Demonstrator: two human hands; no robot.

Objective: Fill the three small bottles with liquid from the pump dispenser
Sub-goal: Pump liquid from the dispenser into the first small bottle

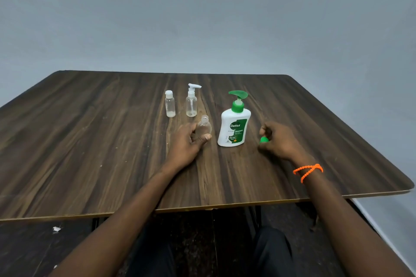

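A white Dettol pump dispenser point(234, 126) with a green pump head stands upright in the middle of the wooden table point(90, 141). Just left of it, my left hand point(186, 141) grips a small clear bottle point(203, 127) whose neck is uncapped. My right hand point(279, 139), to the right of the dispenser, pinches a small green cap point(263, 140) just above the tabletop. Behind stand a small clear bottle with a white flip cap point(170, 104) and a small clear bottle with a white pump top point(191, 102), both upright.
The table's near edge runs across the lower part of the view, with my legs and a dark floor point(33, 249) below it. A grey wall point(202, 18) rises behind the far edge. An orange bead bracelet point(308, 171) circles my right wrist.
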